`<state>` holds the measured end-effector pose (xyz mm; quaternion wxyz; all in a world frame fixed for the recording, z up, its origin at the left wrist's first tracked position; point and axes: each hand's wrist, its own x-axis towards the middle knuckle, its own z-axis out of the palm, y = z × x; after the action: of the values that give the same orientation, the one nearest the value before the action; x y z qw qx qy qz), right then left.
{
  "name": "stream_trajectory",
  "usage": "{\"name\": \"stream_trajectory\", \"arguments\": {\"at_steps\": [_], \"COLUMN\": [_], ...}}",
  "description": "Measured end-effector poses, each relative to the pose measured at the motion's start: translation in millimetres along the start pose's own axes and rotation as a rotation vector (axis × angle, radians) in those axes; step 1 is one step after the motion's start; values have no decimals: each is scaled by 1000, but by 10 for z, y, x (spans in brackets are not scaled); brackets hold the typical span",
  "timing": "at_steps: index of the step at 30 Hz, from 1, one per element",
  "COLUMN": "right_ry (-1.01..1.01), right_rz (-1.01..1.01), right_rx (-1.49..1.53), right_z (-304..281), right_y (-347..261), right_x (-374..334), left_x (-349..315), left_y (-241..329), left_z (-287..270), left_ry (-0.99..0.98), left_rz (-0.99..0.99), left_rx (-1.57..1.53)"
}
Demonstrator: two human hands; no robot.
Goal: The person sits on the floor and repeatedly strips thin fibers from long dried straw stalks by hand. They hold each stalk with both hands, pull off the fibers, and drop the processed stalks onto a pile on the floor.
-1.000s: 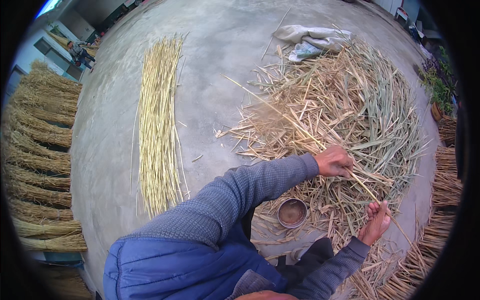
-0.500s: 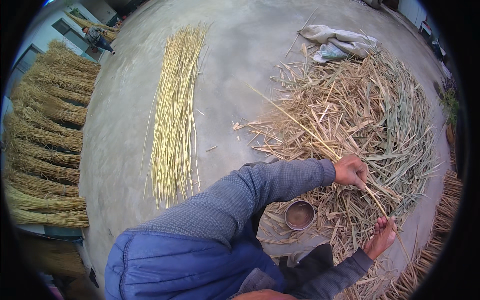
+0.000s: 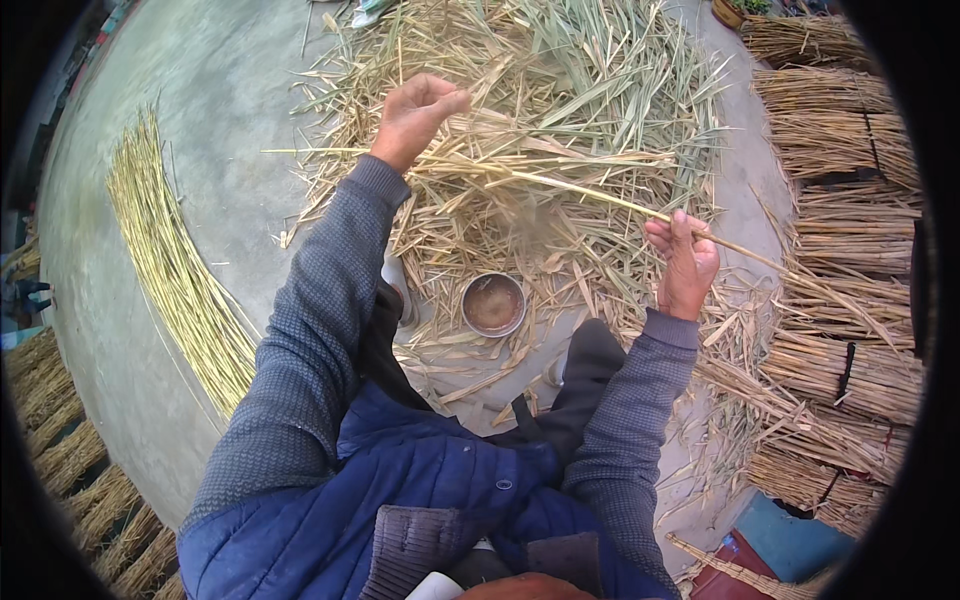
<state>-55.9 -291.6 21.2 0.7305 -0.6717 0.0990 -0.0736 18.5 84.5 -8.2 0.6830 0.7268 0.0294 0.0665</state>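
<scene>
A long, thin yellow stalk [image 3: 592, 191] slants across the pile of dry husks and leaves [image 3: 590, 90]. My right hand [image 3: 685, 258] is closed around it, thumb on top, with the stalk's browner end reaching out to the right. At the upper left, over the pile, my left hand [image 3: 412, 118] is pinched, off the stalk; what it holds, if anything, I cannot make out. The stalk's far end runs left near my left wrist. Between my legs a round metal bowl [image 3: 493, 304] stands on the floor, brownish inside.
To the left a long heap of peeled yellow stalks [image 3: 175, 260] lies on the concrete floor [image 3: 240, 110]. Tied stalk bundles [image 3: 840, 230] are stacked along the right. More straw bundles [image 3: 90, 470] line the lower left. A blue panel [image 3: 795, 540] shows at the lower right.
My view has swung to the right. My left hand has come off the stalk and moved away from my right hand, which still grips it.
</scene>
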Motion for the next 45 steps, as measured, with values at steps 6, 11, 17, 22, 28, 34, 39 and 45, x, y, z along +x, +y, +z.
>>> {"name": "stream_trajectory", "arguments": {"at_steps": [6,11,17,22,28,34,39,45], "right_ry": [-23,-45,-91,-105,-76,-56,-15,-6], "right_rz": [-43,-90,-170,-211,-169,-167,-174,-164], "right_rx": [49,77,50,61,54,69,130,132], "right_z": [-8,11,10,-60,-82,-34,-42,-55], "right_y": [-1,-44,-96,-102,-100,-64,-70,-116], "right_x": [4,-36,-71,-79,-58,-57,-39,-56], "left_x": [-129,-160,-137,-18,-64,-110,-168,-256], "left_y": [-100,-92,-65,-109,-215,-154,-89,-14], "left_z": [291,477,558,428,336,422,484,579], "left_ry": [-433,-719,-564,-176,-347,-710,-731,-687], "left_rz": [204,-68,-236,-214,-9,-48,-19,-103], "left_rx": [381,124,-43,-102,241,253,228,204]}}
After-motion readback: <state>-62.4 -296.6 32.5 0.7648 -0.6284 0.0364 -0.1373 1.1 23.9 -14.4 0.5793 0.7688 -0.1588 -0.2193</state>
